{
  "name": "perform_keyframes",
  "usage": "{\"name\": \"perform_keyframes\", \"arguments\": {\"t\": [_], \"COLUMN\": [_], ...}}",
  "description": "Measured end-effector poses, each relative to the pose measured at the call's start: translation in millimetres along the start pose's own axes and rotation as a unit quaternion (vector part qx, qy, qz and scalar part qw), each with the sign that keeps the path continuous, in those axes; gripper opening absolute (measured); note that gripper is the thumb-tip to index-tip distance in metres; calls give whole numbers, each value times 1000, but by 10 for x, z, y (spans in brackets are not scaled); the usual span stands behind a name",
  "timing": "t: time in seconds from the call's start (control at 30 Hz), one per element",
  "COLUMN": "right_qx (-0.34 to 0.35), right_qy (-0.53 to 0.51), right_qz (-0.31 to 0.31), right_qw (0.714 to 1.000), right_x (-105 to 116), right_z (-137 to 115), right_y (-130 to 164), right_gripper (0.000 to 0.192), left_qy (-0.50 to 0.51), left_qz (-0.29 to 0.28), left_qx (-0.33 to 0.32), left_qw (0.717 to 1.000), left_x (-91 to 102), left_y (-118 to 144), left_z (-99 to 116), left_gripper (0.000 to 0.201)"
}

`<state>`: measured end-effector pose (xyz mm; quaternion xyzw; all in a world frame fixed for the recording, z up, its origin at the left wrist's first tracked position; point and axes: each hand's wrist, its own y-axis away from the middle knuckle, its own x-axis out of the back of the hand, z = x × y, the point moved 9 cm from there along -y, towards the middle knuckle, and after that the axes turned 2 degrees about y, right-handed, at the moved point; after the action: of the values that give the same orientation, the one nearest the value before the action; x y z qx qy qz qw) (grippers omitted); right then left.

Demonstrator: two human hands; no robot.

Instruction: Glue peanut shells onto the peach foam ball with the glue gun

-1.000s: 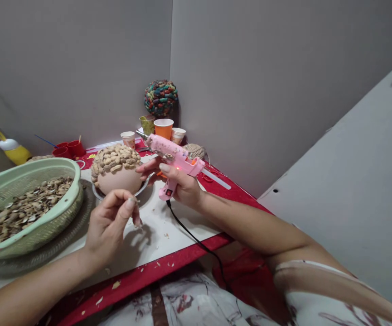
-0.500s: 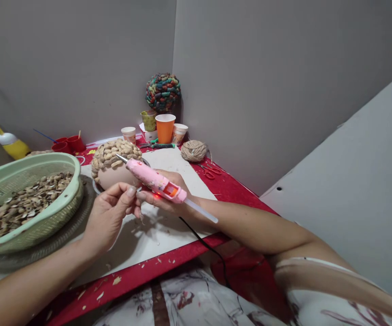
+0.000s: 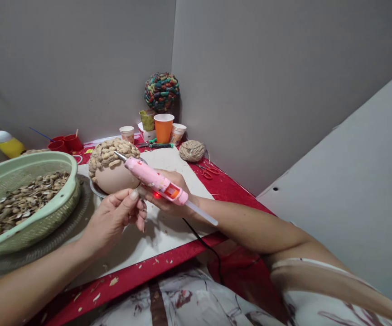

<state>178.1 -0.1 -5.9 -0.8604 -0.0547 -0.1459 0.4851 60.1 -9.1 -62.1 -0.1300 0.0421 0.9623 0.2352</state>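
My right hand point(image 3: 168, 192) is wrapped round a pink hot glue gun point(image 3: 151, 178), whose metal nozzle points up and left. A clear glue stick point(image 3: 202, 213) sticks out of its rear, and a red light glows by the grip. My left hand point(image 3: 116, 213) is closed, thumb and forefinger pinched close to my right fingertips. Whatever lies in that pinch is too small to make out. Behind both hands, a pale ball point(image 3: 114, 180) with peanut shells point(image 3: 112, 151) covering its upper part rests in a shallow bowl point(image 3: 96, 190). The nozzle appears in front of the shells.
At left, a green basket point(image 3: 68, 192) holds many peanut shells. Jute twine point(image 3: 191, 150) and red-handled scissors point(image 3: 207, 172) lie at right. An orange cup point(image 3: 164, 129), pliers point(image 3: 157, 145) and a multicoloured ball point(image 3: 162, 92) are at the back. A black cord point(image 3: 204, 244) hangs over the front edge.
My left thumb and forefinger have shifted slightly, and the small whitish bit between the fingertips no longer shows clearly. The glue gun stays in my right hand, and the view has shifted a little.
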Motion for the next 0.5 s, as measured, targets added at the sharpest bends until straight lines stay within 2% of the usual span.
{"name": "perform_keyframes", "arguments": {"t": [0.13, 0.2, 0.33, 0.4, 0.5], "right_qx": [-24, -23, 29, 36, -37], "right_qy": [8, 4, 20, -11, -108], "right_qz": [51, 49, 15, -13, -66], "right_qw": [998, 999, 999, 999, 991], "right_x": [127, 145, 63, -34, -217], "right_z": [122, 105, -55, -52, 153], "right_y": [-36, -42, -13, 19, 85], "right_gripper": [24, 24, 22, 24, 36], "left_qy": [-11, 4, 30, 44, 54], "left_qz": [-38, -34, 34, 65, 85], "left_qx": [-17, -19, -22, -28, -38], "left_qw": [999, 999, 999, 997, 994], "left_x": [-119, -119, 45, 121, 159], "left_y": [103, 101, -22, -75, -97], "left_z": [96, 120, 121, 119, 133], "left_gripper": [40, 41, 41, 40, 41]}}
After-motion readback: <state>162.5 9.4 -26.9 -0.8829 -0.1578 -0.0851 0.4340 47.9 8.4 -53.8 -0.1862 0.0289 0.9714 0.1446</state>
